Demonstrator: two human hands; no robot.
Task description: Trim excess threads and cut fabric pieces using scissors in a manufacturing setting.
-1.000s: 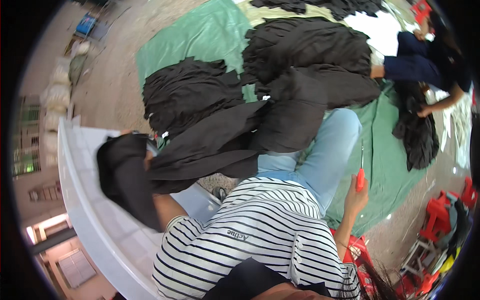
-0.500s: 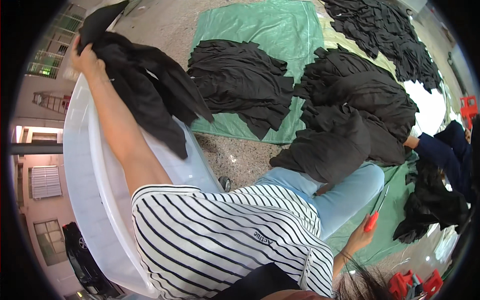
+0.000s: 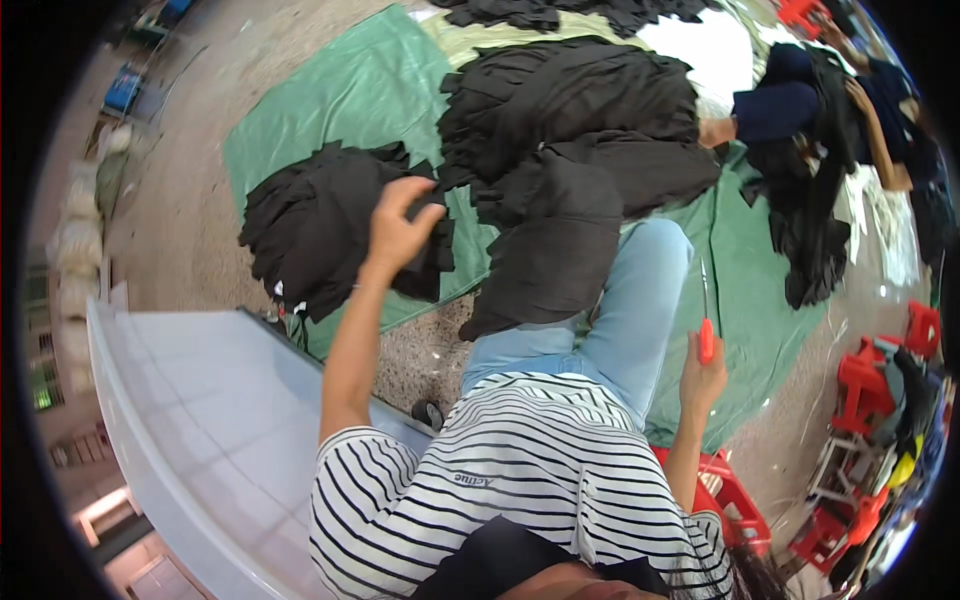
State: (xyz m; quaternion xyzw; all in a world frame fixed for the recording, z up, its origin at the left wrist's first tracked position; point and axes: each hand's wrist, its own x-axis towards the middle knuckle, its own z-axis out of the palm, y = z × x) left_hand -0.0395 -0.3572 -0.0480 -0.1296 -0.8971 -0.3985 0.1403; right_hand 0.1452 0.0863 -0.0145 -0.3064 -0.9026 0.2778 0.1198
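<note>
Black garments (image 3: 590, 110), green tarp (image 3: 330, 110), red-handled scissors (image 3: 705, 335), striped shirt (image 3: 520, 480).

Open air above the near pile, cloth crowding the lap

Taking the black garment on the lap (image 3: 560, 250) as landmark: to its left the left hand (image 3: 398, 232) hangs open in free air over a flat black fabric pile (image 3: 320, 225), nothing between hand and cloth. Beyond the garment a taller black heap (image 3: 570, 100) touches it, closing that way. Between the left pile and the garment a narrow strip of green tarp (image 3: 350, 90) and speckled floor stays bare. To its right the right hand (image 3: 705, 375) holds a red-handled tool (image 3: 705, 335) upright over open tarp. Farther right another person's arm (image 3: 880, 130) and dark cloth block passage. Lower left, a pale tub rim (image 3: 150, 440) bars the way.
</note>
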